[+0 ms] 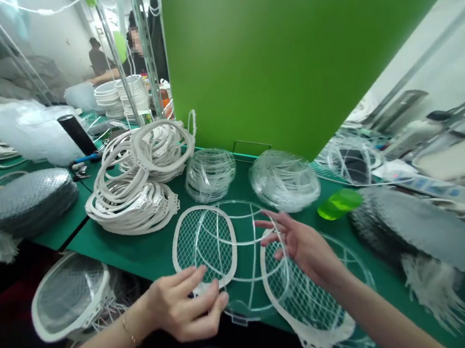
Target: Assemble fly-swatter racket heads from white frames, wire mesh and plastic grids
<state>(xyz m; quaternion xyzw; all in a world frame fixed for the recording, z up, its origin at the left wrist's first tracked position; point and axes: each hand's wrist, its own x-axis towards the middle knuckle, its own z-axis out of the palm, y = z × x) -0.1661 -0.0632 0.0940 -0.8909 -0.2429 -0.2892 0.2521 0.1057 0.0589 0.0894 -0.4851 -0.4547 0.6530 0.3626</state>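
My left hand [185, 309] pinches the lower end of a white oval frame with wire mesh [204, 245] that lies on the green table [140, 253]. My right hand [305, 247] hovers with fingers spread over a second white mesh frame [303, 301], its fingertips touching a thin clear plastic grid [244, 234] that lies between the two frames. Whether the right hand grips that clear grid I cannot tell for sure; its fingers are apart.
A pile of white frames [137, 191] and stacks of clear grids [210, 172] [284, 179] stand behind. Grey mesh stacks [28, 202] [417, 230] flank the sides. A green lid [340, 203], a green partition [285, 49] and a distant person [97, 58] are visible.
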